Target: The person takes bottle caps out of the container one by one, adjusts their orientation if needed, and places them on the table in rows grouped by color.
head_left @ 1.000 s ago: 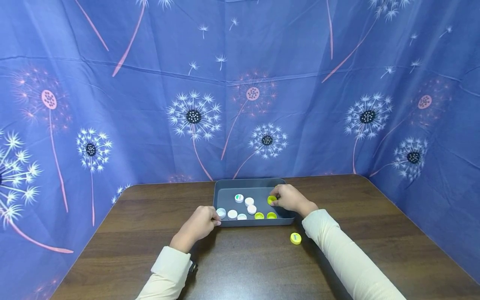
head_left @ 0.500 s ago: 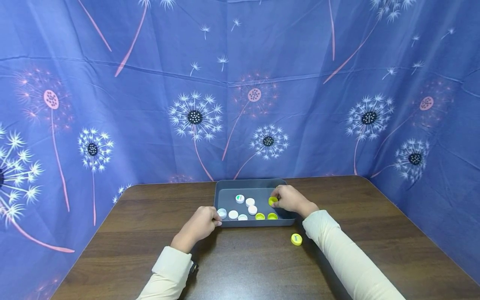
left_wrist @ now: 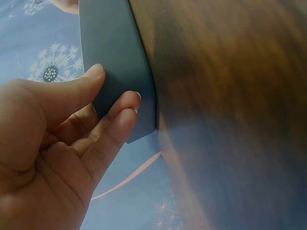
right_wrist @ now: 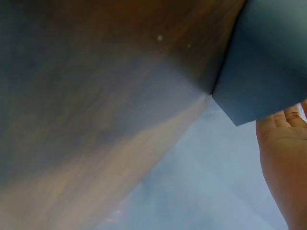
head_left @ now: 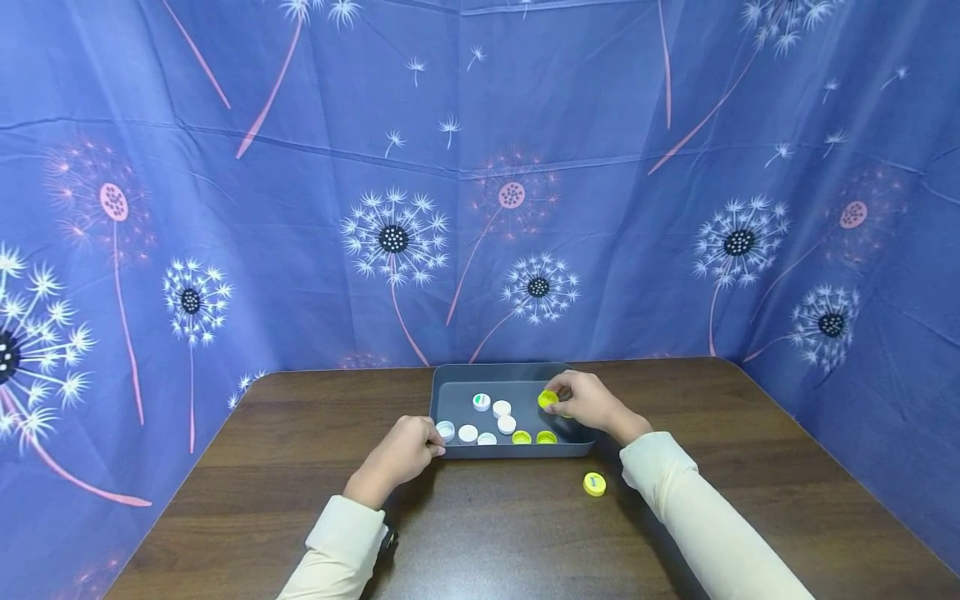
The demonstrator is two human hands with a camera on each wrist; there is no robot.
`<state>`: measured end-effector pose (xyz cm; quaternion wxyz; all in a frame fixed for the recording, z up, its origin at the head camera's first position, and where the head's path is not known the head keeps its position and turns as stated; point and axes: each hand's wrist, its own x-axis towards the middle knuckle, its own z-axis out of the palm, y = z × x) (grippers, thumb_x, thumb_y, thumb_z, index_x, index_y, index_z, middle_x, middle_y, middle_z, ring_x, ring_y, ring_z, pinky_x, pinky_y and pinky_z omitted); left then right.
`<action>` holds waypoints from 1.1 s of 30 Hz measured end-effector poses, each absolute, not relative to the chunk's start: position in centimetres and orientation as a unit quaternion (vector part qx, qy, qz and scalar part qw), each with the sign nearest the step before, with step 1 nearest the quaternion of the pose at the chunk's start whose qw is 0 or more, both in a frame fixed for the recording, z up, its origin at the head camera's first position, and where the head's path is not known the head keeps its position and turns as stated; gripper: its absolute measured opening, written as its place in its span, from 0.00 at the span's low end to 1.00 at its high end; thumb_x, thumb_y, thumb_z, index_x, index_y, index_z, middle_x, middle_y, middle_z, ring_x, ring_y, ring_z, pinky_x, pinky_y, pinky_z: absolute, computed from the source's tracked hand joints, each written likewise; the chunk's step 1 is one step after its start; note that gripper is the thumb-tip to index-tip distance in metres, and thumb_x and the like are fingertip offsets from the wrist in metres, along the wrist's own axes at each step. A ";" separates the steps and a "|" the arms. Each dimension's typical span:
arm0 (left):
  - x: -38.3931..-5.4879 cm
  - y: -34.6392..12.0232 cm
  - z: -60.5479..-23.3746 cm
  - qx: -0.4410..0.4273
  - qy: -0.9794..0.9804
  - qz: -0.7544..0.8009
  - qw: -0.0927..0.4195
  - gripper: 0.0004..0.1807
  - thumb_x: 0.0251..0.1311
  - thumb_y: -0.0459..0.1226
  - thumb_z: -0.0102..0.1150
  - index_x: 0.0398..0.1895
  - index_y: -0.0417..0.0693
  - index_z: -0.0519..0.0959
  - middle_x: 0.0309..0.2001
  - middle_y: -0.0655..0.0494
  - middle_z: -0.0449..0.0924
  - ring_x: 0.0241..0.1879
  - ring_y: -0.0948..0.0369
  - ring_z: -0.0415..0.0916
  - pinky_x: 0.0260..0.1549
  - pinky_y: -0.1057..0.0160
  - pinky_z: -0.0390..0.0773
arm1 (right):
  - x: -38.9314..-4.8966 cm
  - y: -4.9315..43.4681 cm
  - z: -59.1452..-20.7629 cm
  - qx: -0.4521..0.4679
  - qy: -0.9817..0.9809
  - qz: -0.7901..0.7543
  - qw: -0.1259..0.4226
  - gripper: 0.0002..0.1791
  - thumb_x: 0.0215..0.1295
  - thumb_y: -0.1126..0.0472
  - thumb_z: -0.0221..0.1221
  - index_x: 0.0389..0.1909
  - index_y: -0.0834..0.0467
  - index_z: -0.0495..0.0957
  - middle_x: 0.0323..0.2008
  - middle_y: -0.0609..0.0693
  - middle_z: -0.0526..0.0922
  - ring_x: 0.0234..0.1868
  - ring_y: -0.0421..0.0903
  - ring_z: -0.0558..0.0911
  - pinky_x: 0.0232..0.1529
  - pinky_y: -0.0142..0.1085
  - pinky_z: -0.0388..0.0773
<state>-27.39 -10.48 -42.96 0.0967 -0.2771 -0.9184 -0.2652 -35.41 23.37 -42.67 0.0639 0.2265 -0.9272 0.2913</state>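
A dark grey tray holds several white bottle caps and yellow bottle caps. My left hand grips the tray's front left corner; in the left wrist view, the thumb lies at the rim and other fingers touch the outer wall. Over the tray's right part, my right hand pinches a yellow cap between thumb and fingers. Beneath that hand a bit of another yellow cap shows, mostly hidden. In the right wrist view, the tray wall hides the right fingertips.
One yellow cap lies on the brown wooden table, in front of the tray's right end. A blue cloth with dandelion prints hangs behind the table and along its sides.
My right hand has shifted slightly back and up with the pinched yellow cap, and part of another yellow cap now shows beneath it. My left hand stays at the tray corner.
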 end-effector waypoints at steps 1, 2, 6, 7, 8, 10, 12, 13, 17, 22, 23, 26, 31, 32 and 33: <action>-27.4 -10.5 -43.0 -0.279 -0.918 -0.266 0.097 0.04 0.53 0.25 0.68 0.25 0.39 0.87 0.28 0.56 0.83 0.32 0.60 0.81 0.35 0.61 0.82 | -35.2 23.4 -42.6 0.224 -0.926 0.297 0.068 0.13 0.54 0.62 0.73 0.40 0.58 0.84 0.36 0.46 0.83 0.40 0.47 0.81 0.39 0.40 0.79; -27.4 -10.4 -43.0 -0.279 -0.918 -0.266 0.097 0.04 0.53 0.24 0.68 0.25 0.39 0.87 0.28 0.56 0.83 0.32 0.60 0.81 0.35 0.61 0.82 | -34.9 23.5 -42.4 0.223 -0.924 0.303 0.072 0.14 0.54 0.62 0.73 0.41 0.59 0.84 0.37 0.47 0.83 0.40 0.48 0.82 0.40 0.40 0.79; -27.4 -10.5 -43.1 -0.279 -0.918 -0.264 0.099 0.04 0.53 0.25 0.68 0.25 0.39 0.87 0.28 0.57 0.83 0.32 0.60 0.81 0.35 0.61 0.82 | -33.8 23.7 -41.8 0.223 -0.915 0.327 0.082 0.15 0.54 0.64 0.72 0.43 0.60 0.83 0.38 0.48 0.84 0.41 0.51 0.83 0.40 0.41 0.80; -27.5 -10.5 -43.1 -0.279 -0.918 -0.263 0.099 0.04 0.53 0.25 0.68 0.25 0.39 0.87 0.28 0.57 0.83 0.32 0.61 0.81 0.35 0.61 0.82 | -33.4 23.8 -41.6 0.225 -0.913 0.330 0.085 0.15 0.54 0.64 0.72 0.44 0.61 0.83 0.38 0.49 0.84 0.41 0.52 0.82 0.40 0.41 0.80; -27.5 -10.5 -43.2 -0.280 -0.918 -0.262 0.100 0.03 0.53 0.25 0.68 0.26 0.39 0.87 0.28 0.57 0.83 0.32 0.61 0.81 0.35 0.61 0.82 | -33.1 23.9 -41.5 0.227 -0.911 0.332 0.088 0.16 0.54 0.64 0.72 0.44 0.61 0.83 0.38 0.49 0.84 0.41 0.52 0.82 0.39 0.41 0.80; -27.5 -10.5 -43.3 -0.281 -0.918 -0.263 0.099 0.03 0.54 0.25 0.68 0.26 0.39 0.87 0.29 0.57 0.83 0.32 0.61 0.81 0.35 0.61 0.82 | -32.5 24.0 -41.4 0.229 -0.910 0.333 0.095 0.17 0.54 0.64 0.72 0.45 0.61 0.83 0.38 0.48 0.84 0.41 0.51 0.82 0.39 0.40 0.80; -27.5 -10.5 -43.3 -0.280 -0.918 -0.264 0.096 0.03 0.54 0.25 0.68 0.26 0.39 0.88 0.29 0.57 0.83 0.32 0.61 0.81 0.35 0.62 0.82 | -31.9 24.2 -41.4 0.228 -0.910 0.331 0.101 0.18 0.54 0.64 0.73 0.46 0.60 0.83 0.38 0.48 0.83 0.40 0.50 0.82 0.39 0.40 0.80; -27.5 -10.5 -43.3 -0.281 -0.918 -0.264 0.097 0.03 0.54 0.25 0.68 0.27 0.39 0.88 0.29 0.57 0.83 0.32 0.60 0.81 0.35 0.61 0.82 | -31.5 24.2 -41.4 0.229 -0.910 0.330 0.103 0.18 0.54 0.64 0.73 0.47 0.60 0.83 0.38 0.47 0.83 0.40 0.50 0.82 0.39 0.40 0.80; -27.5 -10.5 -43.3 -0.280 -0.918 -0.263 0.095 0.03 0.54 0.25 0.68 0.27 0.39 0.88 0.29 0.57 0.83 0.33 0.61 0.81 0.35 0.62 0.82 | -30.3 24.4 -41.4 0.230 -0.906 0.341 0.101 0.18 0.53 0.64 0.73 0.47 0.59 0.83 0.38 0.46 0.82 0.38 0.47 0.82 0.39 0.39 0.81; -27.7 -10.5 -43.2 -0.274 -0.920 -0.266 0.093 0.04 0.54 0.25 0.68 0.26 0.39 0.87 0.29 0.57 0.83 0.33 0.60 0.81 0.35 0.61 0.82 | -28.7 24.7 -41.2 0.259 -0.889 0.363 0.102 0.20 0.54 0.65 0.73 0.49 0.55 0.84 0.37 0.43 0.81 0.35 0.44 0.80 0.35 0.34 0.80; -27.7 -10.5 -43.2 -0.273 -0.920 -0.267 0.093 0.04 0.54 0.25 0.68 0.26 0.39 0.87 0.29 0.56 0.83 0.33 0.60 0.81 0.35 0.61 0.82 | -28.4 24.8 -41.1 0.271 -0.885 0.364 0.103 0.21 0.54 0.66 0.72 0.51 0.54 0.84 0.36 0.44 0.81 0.34 0.44 0.80 0.34 0.33 0.79; -27.7 -10.5 -43.2 -0.275 -0.919 -0.265 0.095 0.04 0.54 0.25 0.68 0.26 0.39 0.87 0.29 0.56 0.83 0.32 0.60 0.81 0.35 0.61 0.82 | -27.7 25.0 -41.2 0.307 -0.873 0.365 0.100 0.23 0.58 0.66 0.70 0.56 0.51 0.83 0.39 0.43 0.81 0.32 0.43 0.77 0.30 0.31 0.76; -27.6 -10.5 -43.2 -0.278 -0.919 -0.262 0.097 0.04 0.54 0.25 0.68 0.26 0.39 0.87 0.29 0.56 0.83 0.32 0.60 0.81 0.35 0.61 0.82 | -26.8 25.2 -41.2 0.327 -0.868 0.365 0.082 0.20 0.63 0.66 0.66 0.55 0.52 0.83 0.46 0.44 0.81 0.29 0.41 0.75 0.26 0.31 0.74; -27.6 -10.5 -43.2 -0.277 -0.919 -0.262 0.097 0.04 0.54 0.25 0.68 0.26 0.39 0.87 0.29 0.56 0.83 0.32 0.60 0.81 0.35 0.61 0.82 | -26.7 25.2 -41.3 0.326 -0.867 0.368 0.079 0.19 0.63 0.66 0.66 0.54 0.52 0.84 0.46 0.44 0.81 0.30 0.41 0.76 0.27 0.31 0.74; -27.6 -10.4 -43.2 -0.277 -0.919 -0.263 0.096 0.04 0.54 0.25 0.68 0.26 0.39 0.87 0.29 0.56 0.83 0.32 0.60 0.81 0.35 0.61 0.82 | -26.5 25.2 -41.3 0.323 -0.868 0.369 0.079 0.18 0.62 0.66 0.67 0.53 0.52 0.84 0.45 0.44 0.81 0.30 0.41 0.76 0.28 0.31 0.75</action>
